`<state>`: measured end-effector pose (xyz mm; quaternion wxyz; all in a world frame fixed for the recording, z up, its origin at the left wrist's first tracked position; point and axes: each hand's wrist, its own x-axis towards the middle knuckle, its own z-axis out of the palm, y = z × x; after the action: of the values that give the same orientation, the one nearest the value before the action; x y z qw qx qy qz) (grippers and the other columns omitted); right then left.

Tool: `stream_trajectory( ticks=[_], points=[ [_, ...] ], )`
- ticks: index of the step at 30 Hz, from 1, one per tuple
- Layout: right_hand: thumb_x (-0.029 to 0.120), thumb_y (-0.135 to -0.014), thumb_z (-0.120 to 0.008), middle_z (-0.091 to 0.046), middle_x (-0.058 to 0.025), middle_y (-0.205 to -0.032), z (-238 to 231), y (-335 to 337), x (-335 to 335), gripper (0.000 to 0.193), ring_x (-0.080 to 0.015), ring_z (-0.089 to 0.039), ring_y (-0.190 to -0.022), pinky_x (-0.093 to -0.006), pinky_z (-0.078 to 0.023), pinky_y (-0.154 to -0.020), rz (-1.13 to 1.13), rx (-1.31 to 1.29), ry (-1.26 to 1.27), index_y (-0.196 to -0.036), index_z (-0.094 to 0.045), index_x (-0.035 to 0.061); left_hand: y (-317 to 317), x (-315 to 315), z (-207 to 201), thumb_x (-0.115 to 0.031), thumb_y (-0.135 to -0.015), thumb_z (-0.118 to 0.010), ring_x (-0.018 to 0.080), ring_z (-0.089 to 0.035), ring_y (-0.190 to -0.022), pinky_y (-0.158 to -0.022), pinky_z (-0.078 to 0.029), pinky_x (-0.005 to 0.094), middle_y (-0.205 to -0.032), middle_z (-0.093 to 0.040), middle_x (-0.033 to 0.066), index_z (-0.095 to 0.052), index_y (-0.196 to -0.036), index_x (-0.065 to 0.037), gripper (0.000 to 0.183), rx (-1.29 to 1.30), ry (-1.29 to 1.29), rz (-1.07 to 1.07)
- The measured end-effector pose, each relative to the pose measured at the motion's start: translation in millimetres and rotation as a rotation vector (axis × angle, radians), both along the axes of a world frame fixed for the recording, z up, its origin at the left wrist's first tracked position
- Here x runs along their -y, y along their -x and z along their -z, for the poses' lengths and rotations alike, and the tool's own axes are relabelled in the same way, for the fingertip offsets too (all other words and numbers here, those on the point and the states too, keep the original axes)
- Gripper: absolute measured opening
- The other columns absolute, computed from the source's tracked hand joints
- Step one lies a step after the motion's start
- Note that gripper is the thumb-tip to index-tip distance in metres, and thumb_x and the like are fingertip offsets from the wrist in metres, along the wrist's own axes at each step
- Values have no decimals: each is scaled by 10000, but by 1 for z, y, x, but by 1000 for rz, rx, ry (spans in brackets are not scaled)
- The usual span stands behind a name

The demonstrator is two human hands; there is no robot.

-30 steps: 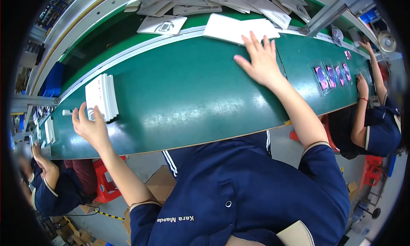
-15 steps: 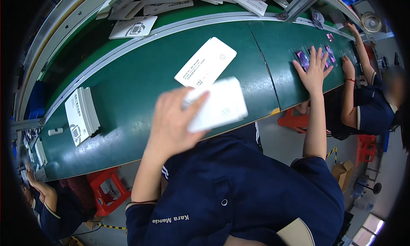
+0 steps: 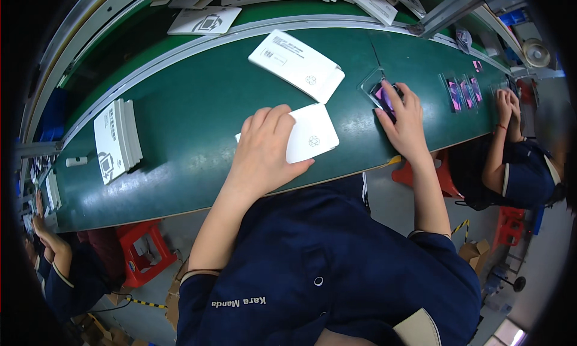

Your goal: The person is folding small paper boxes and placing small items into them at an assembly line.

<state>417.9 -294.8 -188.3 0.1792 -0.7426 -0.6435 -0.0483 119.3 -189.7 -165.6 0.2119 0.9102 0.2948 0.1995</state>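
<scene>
My left hand [image 3: 264, 154] is closed round a flat white box [image 3: 315, 133] near the table's front edge, fingers over its far side and thumb on the near side. Just beyond it, another flat white box [image 3: 294, 63] lies slanted, its right end touching or nearly touching the first. To the right, my right hand [image 3: 406, 121] grips a clear plastic tray [image 3: 368, 89] with a dark and purple-pink piece [image 3: 382, 98] in it. The fingers cover part of that piece. Several similar clear trays [image 3: 461, 94] with purple-pink pieces lie farther right.
A stack of white boxes [image 3: 114, 142] stands at left on the green table [image 3: 192, 112], with a small white cylinder [image 3: 76, 161] beside it. More white boxes [image 3: 207, 21] pile on the shelf behind a metal rail. Co-workers sit at both ends; red stools [image 3: 144, 253] stand below.
My left hand has lowered a white box to the table. My right hand has moved left from the tray group, bringing one tray along. The farther white box lies at a different slant.
</scene>
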Motion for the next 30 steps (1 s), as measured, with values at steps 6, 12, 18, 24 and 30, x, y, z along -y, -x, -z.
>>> stream_trajectory(
  ticks=[6,12,18,24,30],
  points=[
    [239,-793,-739,-460,-176,-1351,-14,50,6,544,-360,-449,-1231,-540,-297,-1081,-270,-88,92,-1305,-577,155,-1,-10,0,-282,-545,-853,316,-511,-1105,-965,-388,417,-1170,-558,129,-586,-1191,-49,737,-2,48,19],
    [172,-667,-781,-451,-133,-1408,-17,76,7,630,-336,-423,-1313,-642,-165,-1137,-532,-157,249,-1261,-572,167,-4,-15,4,-299,-505,-839,290,-521,-1064,-903,-398,392,-1104,-559,107,-602,-1117,-38,706,48,18,177],
    [-72,-634,-452,-182,-256,-1562,-2,106,-11,741,-387,-179,-1481,-529,-109,-1194,-766,-1281,-154,-1348,-336,86,-11,-8,3,-262,-490,-820,306,-566,-1012,-926,-411,407,-1071,-588,118,-580,-1085,-25,684,131,-26,215],
    [-83,-726,-479,-255,-237,-1547,-47,108,-27,731,-310,-239,-1469,-416,-212,-1188,-569,-1668,-354,-1427,-307,34,-19,1,-9,-226,-536,-897,265,-609,-844,-666,-484,353,-1049,-573,122,-500,-1186,-100,772,611,104,-85],
    [105,-967,-489,-641,-169,-1195,-59,142,-34,318,-231,-604,-1117,-366,-435,-1015,-308,-2010,-95,-1211,-584,-77,-29,14,16,-175,-627,-930,216,-596,-951,-741,-495,309,-1134,-551,148,-426,-1139,-96,723,1014,118,-153]
  ],
)
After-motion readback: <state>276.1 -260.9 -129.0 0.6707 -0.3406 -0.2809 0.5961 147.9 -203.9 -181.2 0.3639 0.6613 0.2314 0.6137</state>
